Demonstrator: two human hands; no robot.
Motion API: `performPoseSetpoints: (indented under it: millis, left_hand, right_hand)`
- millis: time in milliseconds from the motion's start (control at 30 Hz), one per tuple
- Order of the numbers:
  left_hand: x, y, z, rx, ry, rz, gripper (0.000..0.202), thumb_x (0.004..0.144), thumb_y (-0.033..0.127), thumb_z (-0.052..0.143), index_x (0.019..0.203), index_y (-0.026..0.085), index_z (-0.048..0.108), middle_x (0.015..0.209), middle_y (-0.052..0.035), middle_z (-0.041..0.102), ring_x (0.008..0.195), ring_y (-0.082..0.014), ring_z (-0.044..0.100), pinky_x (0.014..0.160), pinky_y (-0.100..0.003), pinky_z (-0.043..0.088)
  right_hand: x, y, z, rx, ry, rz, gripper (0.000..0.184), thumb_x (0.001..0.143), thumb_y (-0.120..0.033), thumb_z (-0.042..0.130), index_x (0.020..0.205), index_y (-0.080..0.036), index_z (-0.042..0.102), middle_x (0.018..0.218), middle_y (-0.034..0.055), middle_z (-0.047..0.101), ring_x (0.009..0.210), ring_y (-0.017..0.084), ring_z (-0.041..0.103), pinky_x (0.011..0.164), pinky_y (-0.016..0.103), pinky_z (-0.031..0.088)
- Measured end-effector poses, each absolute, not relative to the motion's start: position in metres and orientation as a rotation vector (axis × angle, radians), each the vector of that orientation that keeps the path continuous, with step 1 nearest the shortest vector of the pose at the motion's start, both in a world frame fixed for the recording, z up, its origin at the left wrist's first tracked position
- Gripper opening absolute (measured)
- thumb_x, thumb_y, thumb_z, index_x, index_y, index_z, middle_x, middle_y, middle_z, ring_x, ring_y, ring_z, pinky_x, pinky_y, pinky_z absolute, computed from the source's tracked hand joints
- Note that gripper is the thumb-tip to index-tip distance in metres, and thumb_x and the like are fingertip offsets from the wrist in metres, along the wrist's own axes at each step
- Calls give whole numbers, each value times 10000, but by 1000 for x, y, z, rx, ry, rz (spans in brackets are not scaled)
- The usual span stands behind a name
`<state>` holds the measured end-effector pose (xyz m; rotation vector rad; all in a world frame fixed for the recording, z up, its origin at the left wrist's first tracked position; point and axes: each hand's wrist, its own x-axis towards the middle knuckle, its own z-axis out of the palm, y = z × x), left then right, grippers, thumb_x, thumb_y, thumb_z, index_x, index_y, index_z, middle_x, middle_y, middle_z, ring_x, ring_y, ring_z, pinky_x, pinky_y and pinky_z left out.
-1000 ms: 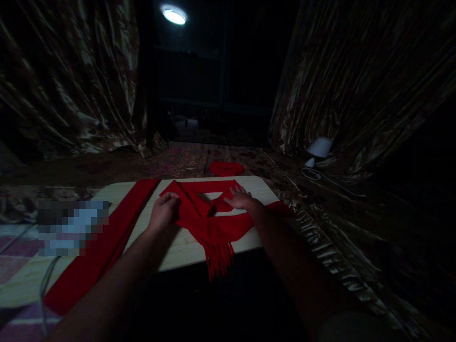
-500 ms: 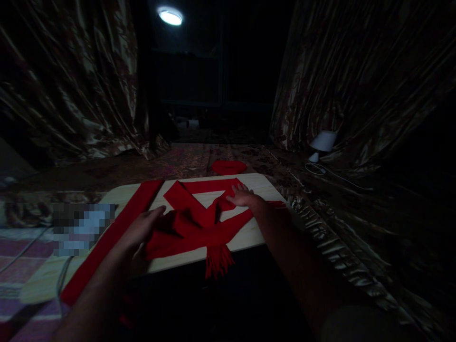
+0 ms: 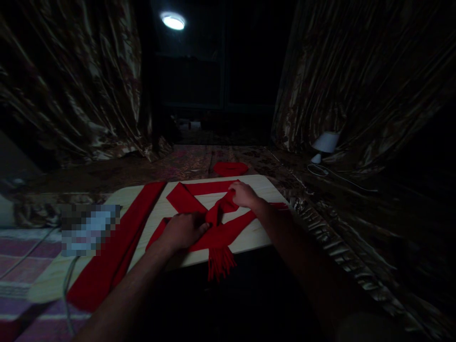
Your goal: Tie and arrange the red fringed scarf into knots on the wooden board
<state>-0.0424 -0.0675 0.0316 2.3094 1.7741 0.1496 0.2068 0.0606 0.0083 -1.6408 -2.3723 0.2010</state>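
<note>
A fringed red scarf (image 3: 228, 234) lies in crossing folds on a pale board (image 3: 272, 191) with rounded corners. My left hand (image 3: 182, 231) rests over its near middle part, fingers and thumb closing on the cloth beside the crossing. Farther off and to the right, my right hand (image 3: 243, 194) pinches a twisted part of the scarf. One fringed end hangs over the board's near edge; another lies under my right forearm. A wide red strip of cloth (image 3: 137, 225) runs along the left of the board; whether it joins the scarf I cannot tell.
A rolled red cloth (image 3: 231, 168) lies beyond the board. Left stands a blurred-out object (image 3: 90, 230) with a cable (image 3: 67, 280) crossing the board's edge. A small lamp (image 3: 326, 142) with its cord is at the right, near the curtains (image 3: 313, 85). The room is dark.
My left hand has moved right and down onto the scarf's middle. My right hand's spread fingers have closed on the cloth. The left strip now looks wider at its near end.
</note>
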Motion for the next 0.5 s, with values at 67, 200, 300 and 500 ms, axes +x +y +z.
performPoseSetpoints:
  millis: [67, 200, 300, 500]
  left_hand:
    - [-42, -68, 33, 2341, 1781, 104, 548, 885, 668, 452, 1119, 233, 689, 1032, -130, 752, 964, -288, 694, 801, -361, 477]
    - [-33, -69, 35, 2398, 1804, 17, 631, 860, 746, 410, 1115, 236, 681, 987, -132, 752, 931, -311, 700, 793, -390, 473]
    - [-16, -69, 34, 2404, 1908, -56, 676, 860, 763, 375, 1062, 205, 700, 932, -156, 749, 912, -333, 701, 862, -451, 463]
    - [10, -56, 28, 2388, 2033, 46, 540, 883, 597, 451, 1055, 155, 710, 969, -206, 735, 962, -353, 691, 897, -483, 457]
  right_hand:
    - [201, 52, 14, -1474, -2446, 378, 428, 815, -110, 596, 1218, -215, 692, 1238, 53, 704, 1103, 181, 639, 938, 230, 454]
    - [195, 39, 20, -1455, -2617, 463, 439, 775, -87, 634, 1192, -201, 714, 1169, 64, 736, 1000, 198, 673, 815, 221, 466]
    - [193, 35, 21, -1512, -2670, 416, 460, 764, -109, 645, 1208, -210, 709, 1178, 69, 735, 997, 207, 674, 784, 226, 461]
    - [188, 31, 27, -1578, -2738, 357, 509, 723, -103, 643, 1222, -185, 703, 1168, 100, 737, 993, 242, 686, 768, 256, 485]
